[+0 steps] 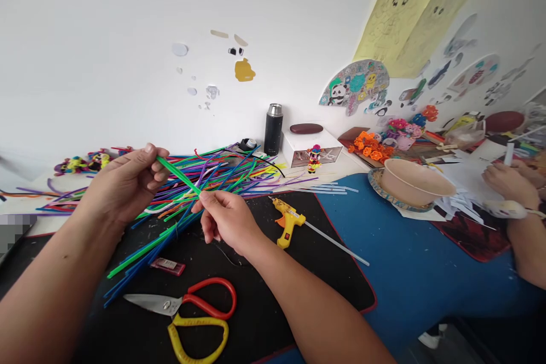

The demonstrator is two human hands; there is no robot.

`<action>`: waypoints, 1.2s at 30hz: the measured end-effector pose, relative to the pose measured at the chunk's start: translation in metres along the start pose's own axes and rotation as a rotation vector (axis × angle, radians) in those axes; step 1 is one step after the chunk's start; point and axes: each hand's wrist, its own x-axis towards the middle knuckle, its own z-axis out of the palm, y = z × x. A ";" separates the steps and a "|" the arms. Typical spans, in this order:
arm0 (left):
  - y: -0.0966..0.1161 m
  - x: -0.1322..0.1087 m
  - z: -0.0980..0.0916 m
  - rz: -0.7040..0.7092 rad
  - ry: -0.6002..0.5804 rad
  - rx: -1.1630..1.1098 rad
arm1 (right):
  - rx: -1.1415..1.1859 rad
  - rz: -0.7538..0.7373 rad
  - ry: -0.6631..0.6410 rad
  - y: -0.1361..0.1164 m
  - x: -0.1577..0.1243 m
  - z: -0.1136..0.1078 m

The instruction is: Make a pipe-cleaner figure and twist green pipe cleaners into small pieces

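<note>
A green pipe cleaner [178, 174] stretches between the two hands a little left of the middle of the frame, slanting down from the left hand [121, 183] to the right hand [230, 217]. The left hand pinches its upper end between thumb and fingertips, the other fingers loosely curled. The right hand is nearly closed at the lower end, thumb pressed against the forefinger, its remaining fingers bent under. Whether the green length is one strand or several, I cannot tell.

Behind and below it, a heap of coloured pipe cleaners [239, 173] spreads across the left and centre of the frame, some green and blue ones reaching toward the lower left over a black mat [251, 318]. Scissors [168, 305] with one red and one yellow handle lie at the bottom, left of centre, with a small pink packet [168, 265] just above them. A yellow glue gun [290, 220] lies right of the right hand, near but apart. At the right edge, another person's hands [509, 185] are over white paper strips [463, 205].
</note>
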 end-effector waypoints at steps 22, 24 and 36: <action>-0.001 0.005 -0.006 -0.061 -0.019 -0.106 | 0.042 0.030 0.003 -0.001 0.001 0.001; 0.000 0.005 -0.006 -0.040 0.029 -0.063 | 0.056 0.020 -0.001 -0.001 0.001 0.001; -0.004 0.002 -0.007 -0.078 -0.087 0.029 | 0.071 0.021 0.008 0.000 0.002 0.000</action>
